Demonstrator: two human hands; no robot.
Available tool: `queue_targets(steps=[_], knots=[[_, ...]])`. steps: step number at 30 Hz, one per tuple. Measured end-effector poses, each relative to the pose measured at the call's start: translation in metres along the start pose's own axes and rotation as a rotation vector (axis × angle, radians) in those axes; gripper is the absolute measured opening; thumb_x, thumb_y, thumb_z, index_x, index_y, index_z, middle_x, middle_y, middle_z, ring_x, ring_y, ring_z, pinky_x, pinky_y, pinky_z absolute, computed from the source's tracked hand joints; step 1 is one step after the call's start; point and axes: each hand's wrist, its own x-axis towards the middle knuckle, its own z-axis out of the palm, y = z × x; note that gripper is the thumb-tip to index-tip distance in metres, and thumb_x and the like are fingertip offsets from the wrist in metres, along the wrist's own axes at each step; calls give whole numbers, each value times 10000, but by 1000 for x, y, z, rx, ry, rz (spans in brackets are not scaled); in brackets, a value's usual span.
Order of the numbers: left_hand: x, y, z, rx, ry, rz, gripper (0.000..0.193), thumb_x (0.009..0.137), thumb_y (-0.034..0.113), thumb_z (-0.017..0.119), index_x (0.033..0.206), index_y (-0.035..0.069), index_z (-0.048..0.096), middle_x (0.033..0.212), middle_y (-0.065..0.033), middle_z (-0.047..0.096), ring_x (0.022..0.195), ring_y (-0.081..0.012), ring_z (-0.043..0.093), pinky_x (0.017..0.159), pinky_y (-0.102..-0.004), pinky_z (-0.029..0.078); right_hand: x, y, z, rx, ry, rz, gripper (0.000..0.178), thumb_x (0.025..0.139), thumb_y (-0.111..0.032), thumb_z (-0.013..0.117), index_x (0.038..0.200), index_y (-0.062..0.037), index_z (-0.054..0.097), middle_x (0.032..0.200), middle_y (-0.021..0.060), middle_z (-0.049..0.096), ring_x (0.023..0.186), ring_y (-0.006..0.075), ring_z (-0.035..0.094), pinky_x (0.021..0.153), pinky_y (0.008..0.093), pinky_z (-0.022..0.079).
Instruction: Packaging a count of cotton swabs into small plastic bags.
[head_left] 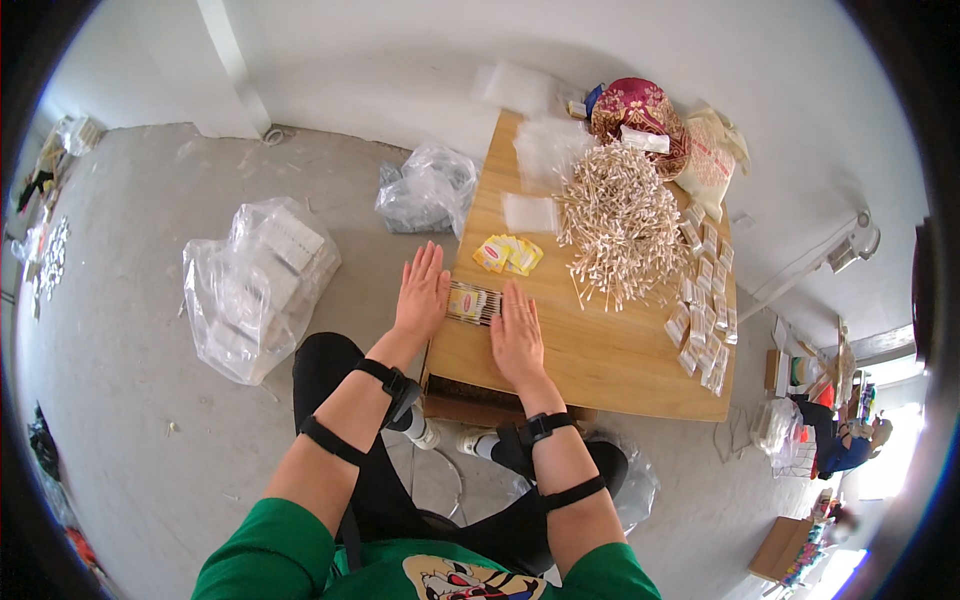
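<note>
Evidently the left hand (424, 291) and right hand (516, 334) were apart, both flat with fingers extended, bracketing a small stick bundle (490, 306) with a yellow card (464, 302); whether they pressed it, I couldn't tell. That bundle lay left of the big swab heap (625, 222) and nearer the person. Loose yellow cards (508, 254) lay left of the heap, filled packets (705, 310) to its right, and a maroon cushion (640, 108) just behind it.
</note>
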Motion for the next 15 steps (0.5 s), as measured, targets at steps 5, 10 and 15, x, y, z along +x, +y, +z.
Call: queue_targets(steps=[5, 10, 15], knots=[[-6, 23, -19, -742, 59, 21, 512, 1055, 337, 348, 1469, 36, 349, 1530, -127, 342, 1426, -268, 298, 1163, -367, 226, 0, 5, -1, 431, 184, 162, 442, 1032, -194, 394, 1425, 5, 383, 1435, 201, 452, 1338, 329, 428, 1101, 386, 338], [-4, 18, -11, -1286, -12, -148, 593, 1057, 425, 278, 1474, 5, 305, 1509, -107, 351, 1402, -221, 318, 1176, -348, 216, 16, -11, 7, 560, 209, 186, 428, 1044, -197, 373, 1406, 30, 388, 1421, 222, 447, 1318, 362, 432, 1082, 389, 356], [-3, 16, -5, -1496, 31, -166, 601, 1056, 430, 264, 1455, -17, 309, 1489, -124, 371, 1381, -233, 344, 1175, -355, 232, 22, -25, 15, 552, 168, 119, 432, 1050, -210, 355, 1413, 23, 381, 1424, 216, 445, 1323, 354, 427, 1093, 383, 341]])
